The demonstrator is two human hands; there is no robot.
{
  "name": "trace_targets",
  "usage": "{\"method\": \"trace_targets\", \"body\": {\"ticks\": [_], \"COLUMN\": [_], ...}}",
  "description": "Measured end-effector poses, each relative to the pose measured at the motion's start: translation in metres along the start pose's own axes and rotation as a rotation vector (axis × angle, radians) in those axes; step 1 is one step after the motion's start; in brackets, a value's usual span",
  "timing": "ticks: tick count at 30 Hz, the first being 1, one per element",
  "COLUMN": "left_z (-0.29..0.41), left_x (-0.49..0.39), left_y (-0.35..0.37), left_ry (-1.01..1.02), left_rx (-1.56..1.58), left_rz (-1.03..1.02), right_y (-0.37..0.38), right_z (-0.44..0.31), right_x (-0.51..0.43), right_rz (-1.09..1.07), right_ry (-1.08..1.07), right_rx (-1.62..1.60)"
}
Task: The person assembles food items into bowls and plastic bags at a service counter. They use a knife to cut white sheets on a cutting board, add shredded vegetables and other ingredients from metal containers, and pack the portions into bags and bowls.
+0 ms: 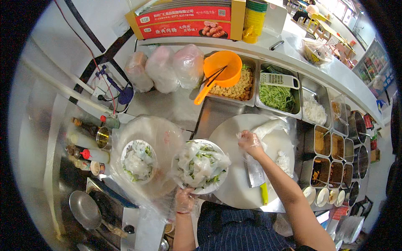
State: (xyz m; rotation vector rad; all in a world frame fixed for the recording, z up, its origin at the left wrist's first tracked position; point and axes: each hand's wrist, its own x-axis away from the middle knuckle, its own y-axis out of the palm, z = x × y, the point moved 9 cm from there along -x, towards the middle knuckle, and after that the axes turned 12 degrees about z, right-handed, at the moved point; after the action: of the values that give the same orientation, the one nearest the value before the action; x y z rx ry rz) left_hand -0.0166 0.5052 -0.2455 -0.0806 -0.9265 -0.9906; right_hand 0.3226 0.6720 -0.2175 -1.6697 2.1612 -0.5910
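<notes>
My left hand (186,200), in a clear plastic glove, grips the near rim of a white bowl (205,188) heaped with translucent noodles and shredded cucumber. A second bowl (127,178) with similar food sits to its left on a round board covered in plastic film (163,138). My right hand (250,142), gloved too, is over a round white cutting board (224,125), its fingers curled beside crumpled white plastic (273,127); whether it holds anything I cannot tell. Below that hand lies a cleaver (256,174) with a green handle, and a small white noodle pile (284,161) is at the right.
Behind the boards stand wrapped bundles (163,69), an orange scoop (223,67) and steel pans, one with shredded cucumber (278,97) under a grater (278,80). Condiment tins (323,141) line the right. Sauce bottles (94,155) and a frying pan (84,209) are at the left.
</notes>
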Motion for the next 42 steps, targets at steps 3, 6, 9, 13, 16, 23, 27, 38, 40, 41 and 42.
{"method": "trace_targets", "body": {"ticks": [3, 6, 9, 13, 16, 23, 27, 38, 40, 41, 42], "left_z": [-0.010, -0.025, -0.036, -0.039, -0.039, -0.035, -0.043, -0.051, -0.039, -0.031, -0.019], "left_x": [0.004, 0.002, 0.003, 0.006, 0.008, 0.013, 0.010, 0.024, 0.032, 0.031, 0.035], "left_y": [0.030, 0.040, 0.056, 0.067, 0.061, 0.076, 0.074, 0.055, 0.047, 0.033, 0.021], "left_ry": [-0.061, -0.094, -0.156, -0.180, -0.182, -0.149, -0.152, -0.236, -0.256, -0.206, -0.141], "left_rx": [0.186, 0.073, 0.020, 0.024, -0.019, -0.029, -0.065, -0.142, -0.013, -0.020, 0.025], "left_rz": [-0.207, -0.178, -0.243, -0.263, -0.139, -0.263, -0.276, -0.332, -0.415, -0.357, -0.348], "right_y": [-0.016, -0.007, -0.007, -0.053, -0.054, -0.031, -0.054, -0.069, -0.075, -0.074, -0.066], "right_z": [-0.085, -0.158, -0.180, -0.113, -0.033, 0.005, -0.046, -0.201, -0.187, -0.183, -0.181], "right_x": [0.025, 0.061, 0.075, 0.050, 0.061, 0.104, 0.093, 0.094, 0.075, 0.060, 0.046], "right_rz": [-0.036, -0.209, -0.305, -0.152, -0.128, -0.242, -0.088, -0.206, -0.203, -0.127, -0.058], "right_ry": [-0.083, -0.316, -0.468, -0.126, 0.408, 0.578, 0.210, -0.220, 0.052, 0.088, 0.093], "right_rx": [-0.453, -0.236, -0.035, -0.096, -0.369, -0.530, -0.222, -0.301, -0.607, -0.680, -0.750]}}
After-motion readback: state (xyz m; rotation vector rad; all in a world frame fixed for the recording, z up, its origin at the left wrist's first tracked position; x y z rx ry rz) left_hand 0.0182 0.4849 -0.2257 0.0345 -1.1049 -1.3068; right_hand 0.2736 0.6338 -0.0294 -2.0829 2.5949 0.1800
